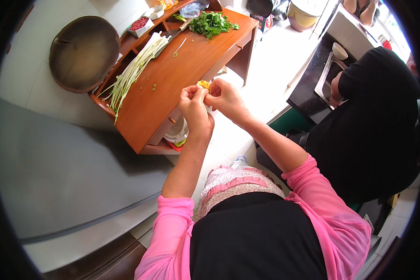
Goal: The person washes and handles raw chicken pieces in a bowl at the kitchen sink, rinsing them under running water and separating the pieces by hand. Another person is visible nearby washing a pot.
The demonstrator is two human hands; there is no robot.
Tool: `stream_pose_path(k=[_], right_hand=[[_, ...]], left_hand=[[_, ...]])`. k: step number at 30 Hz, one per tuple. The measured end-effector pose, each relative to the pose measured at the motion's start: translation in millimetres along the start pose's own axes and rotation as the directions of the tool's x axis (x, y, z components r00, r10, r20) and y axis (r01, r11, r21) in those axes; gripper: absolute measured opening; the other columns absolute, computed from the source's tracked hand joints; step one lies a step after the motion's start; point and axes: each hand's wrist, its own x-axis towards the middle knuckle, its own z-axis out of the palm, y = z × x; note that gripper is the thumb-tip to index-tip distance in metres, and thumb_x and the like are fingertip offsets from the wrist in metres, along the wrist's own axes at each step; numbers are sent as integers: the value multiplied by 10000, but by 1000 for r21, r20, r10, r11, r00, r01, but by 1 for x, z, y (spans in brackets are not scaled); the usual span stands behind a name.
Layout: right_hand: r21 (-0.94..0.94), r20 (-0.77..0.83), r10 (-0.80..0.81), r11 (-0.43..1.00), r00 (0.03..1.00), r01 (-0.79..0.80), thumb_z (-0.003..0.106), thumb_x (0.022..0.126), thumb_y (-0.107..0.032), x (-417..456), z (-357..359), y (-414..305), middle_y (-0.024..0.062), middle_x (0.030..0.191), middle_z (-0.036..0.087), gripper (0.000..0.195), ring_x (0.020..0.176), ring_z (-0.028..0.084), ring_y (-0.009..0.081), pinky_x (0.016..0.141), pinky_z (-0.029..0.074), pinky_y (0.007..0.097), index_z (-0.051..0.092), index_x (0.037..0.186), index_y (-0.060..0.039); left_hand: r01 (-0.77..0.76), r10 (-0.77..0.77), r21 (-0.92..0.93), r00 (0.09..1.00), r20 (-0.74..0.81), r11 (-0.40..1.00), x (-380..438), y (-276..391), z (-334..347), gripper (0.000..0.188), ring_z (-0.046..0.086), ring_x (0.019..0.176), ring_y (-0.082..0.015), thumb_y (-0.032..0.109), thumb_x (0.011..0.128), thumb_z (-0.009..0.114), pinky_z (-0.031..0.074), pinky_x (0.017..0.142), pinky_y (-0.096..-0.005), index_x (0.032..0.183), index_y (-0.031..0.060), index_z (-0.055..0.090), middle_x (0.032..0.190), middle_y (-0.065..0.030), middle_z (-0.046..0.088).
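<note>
Both my hands meet in front of me, just off the front edge of the wooden table. Between the fingertips is a small yellow-orange item (204, 84) with a pale edge; its exact kind is hard to tell. My left hand (197, 106) pinches it from the left, thumb raised against it. From the right, my right hand (228, 99) grips it with bent fingers. Beyond them, on the wooden table (168, 84), lie a bundle of long pale-green stalks (140, 66) and a heap of leafy green herbs (211, 24). A knife blade (168, 40) lies partly beneath the stalks.
A container of small red pieces (140, 26) and a white bowl (154, 12) stand on the table's back shelf. A round dark board (85, 54) leans against the wall. A grey appliance top (66, 168) is at left. At right, a person in black (367, 129) works at a sink (327, 78).
</note>
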Motion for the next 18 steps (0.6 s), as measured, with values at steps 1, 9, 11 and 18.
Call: stream_pose_path(k=[1,9,11,18], right_hand=[[3,-9,24,1000,1000,-24,674,683,-224,10,-3,4,139,630,568,295,560,582,198,521,456,309,527,716,30],[-4,-26,157,988,987,-157,638,764,-128,91,-30,15,55,687,549,206,607,531,90,496,463,236,513,797,33],[-25,-76,134,990,988,-136,630,768,-113,114,-34,27,59,691,558,189,604,533,89,492,465,237,517,803,35],[84,-286,177,984,942,-159,641,726,-135,166,-51,31,68,628,567,206,559,548,94,481,472,252,521,735,33]], left_hand=[[14,-14,13,1000,-1,1000,11,-3,8,109,554,753,-167,-70,756,500,480,679,-250,822,5,458,834,-106,538],[121,-123,42,992,41,992,99,-41,47,128,530,700,-137,-77,747,513,462,598,-237,814,5,441,831,-87,513],[142,-147,74,986,77,987,120,-43,60,138,528,709,-130,-76,743,515,459,607,-229,835,1,447,840,-86,519],[228,-239,78,953,184,970,176,-56,105,164,498,625,-100,-78,727,528,393,447,-226,831,22,450,795,-53,510]])
